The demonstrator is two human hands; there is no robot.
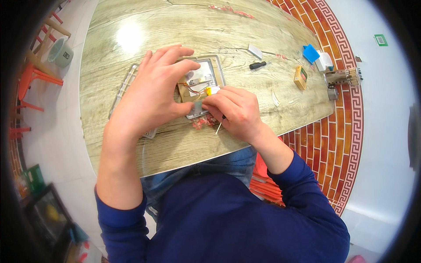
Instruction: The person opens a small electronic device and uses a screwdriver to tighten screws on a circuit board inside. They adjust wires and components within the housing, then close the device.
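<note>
An opened flat device housing [218, 70] lies on the table, with thin coloured wires [189, 87] and a small yellow-and-white part [212, 90] inside. My left hand [160, 85] arches over its left side, fingers apart, the thumb at a small greenish plate [197, 107] by the near edge. On the other side of that plate, my right hand [237, 107] has its fingers pinched together. A thin screwdriver [220, 125] with a dark handle part and pale shaft pokes out under my right hand. Partly behind my left forearm lies a light ribbed frame-like cover [123, 90].
Right of the housing lie a black-handled screwdriver [258, 65], a white block [255, 51] and a small yellow box [300, 78]. A blue piece [311, 53] and a metal holder with sticks [340, 77] stand near the table's right edge. Left on the floor are a bucket [60, 52] and red stools [33, 79].
</note>
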